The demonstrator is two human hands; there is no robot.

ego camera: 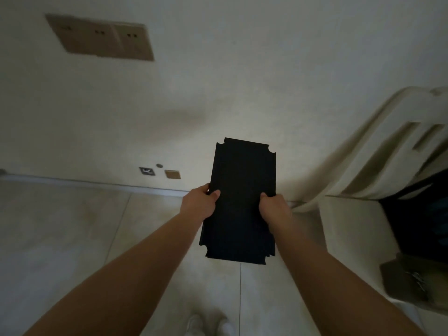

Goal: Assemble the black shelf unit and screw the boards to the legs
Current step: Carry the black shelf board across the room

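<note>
Hands (pixel 201 202) gripping black boards (pixel 240 202), tiled floor (pixel 72 238), pale wall (pixel 218 81)

Single head-worn wide-angle view, aimed forward and steeply down from standing height. Tiled floor (pixel 72 238) is seen across the lower frame, wall (pixel 218 81) across the upper half, shoes (pixel 208 323) at bottom centre. Edges are bent by lens distortion. No second view is given.
</note>
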